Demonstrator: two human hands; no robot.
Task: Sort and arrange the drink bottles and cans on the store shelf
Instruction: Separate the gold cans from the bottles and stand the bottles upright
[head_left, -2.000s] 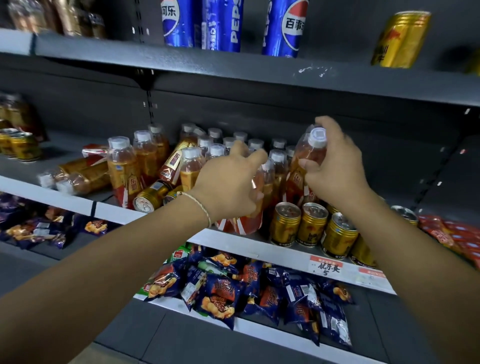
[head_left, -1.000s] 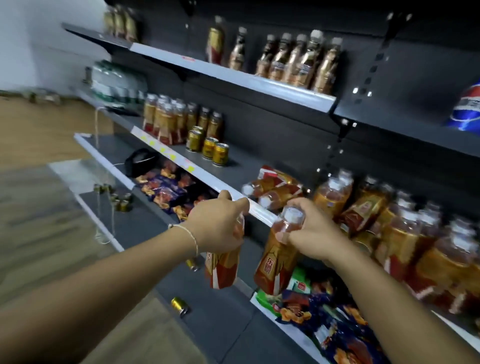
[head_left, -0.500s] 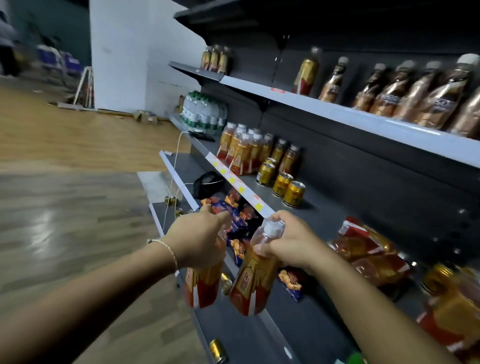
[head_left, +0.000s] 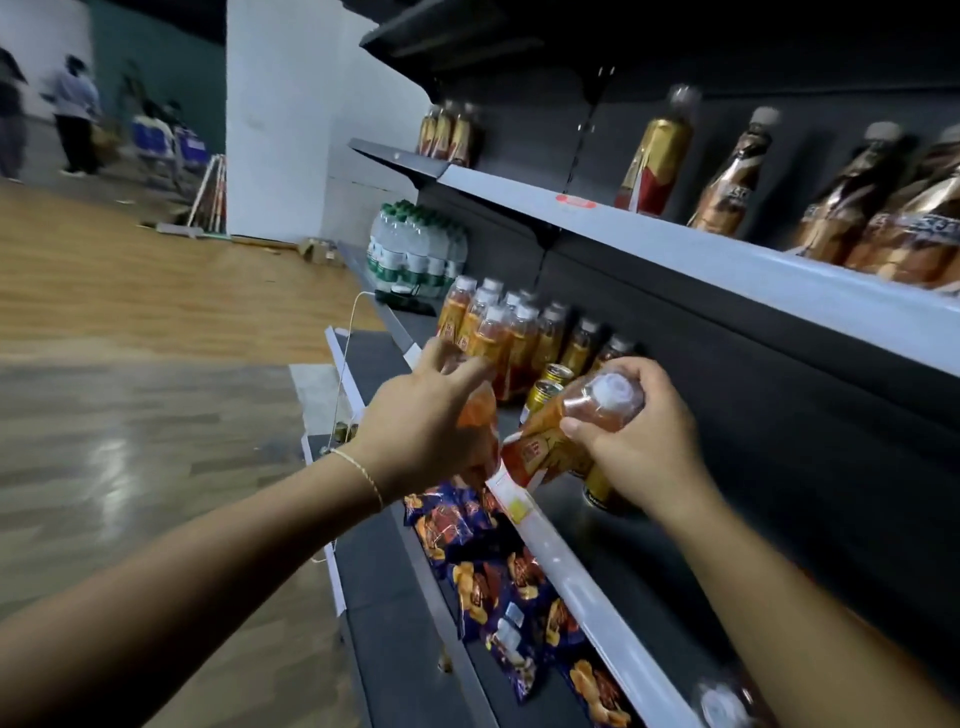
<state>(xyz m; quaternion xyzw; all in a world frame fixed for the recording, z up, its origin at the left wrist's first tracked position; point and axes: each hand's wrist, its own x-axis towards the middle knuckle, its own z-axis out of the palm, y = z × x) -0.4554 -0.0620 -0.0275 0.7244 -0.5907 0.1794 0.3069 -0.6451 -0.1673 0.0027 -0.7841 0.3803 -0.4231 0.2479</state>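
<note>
My left hand (head_left: 421, 426) grips an orange tea bottle (head_left: 480, 415) by its upper part, mostly hidden behind my fingers. My right hand (head_left: 639, 441) holds a second orange tea bottle (head_left: 558, 436) with a white cap, tilted with its base down to the left over the middle shelf's front edge (head_left: 524, 512). Just beyond both hands stands a group of several matching tea bottles (head_left: 498, 327) on the middle shelf. Gold cans (head_left: 545, 387) stand beside that group, partly hidden by the bottle in my right hand.
The upper shelf (head_left: 675, 244) carries brown and gold bottles (head_left: 727, 171). Green-capped water bottles (head_left: 415, 249) stand at the far end. Snack bags (head_left: 483, 566) lie on the lower shelf. A wooden floor (head_left: 156, 364) spreads left, with people (head_left: 72, 119) far away.
I have carried both bottles left along the aisle and raised them up to the standing group of tea bottles; the view turned left and moved closer to that group.
</note>
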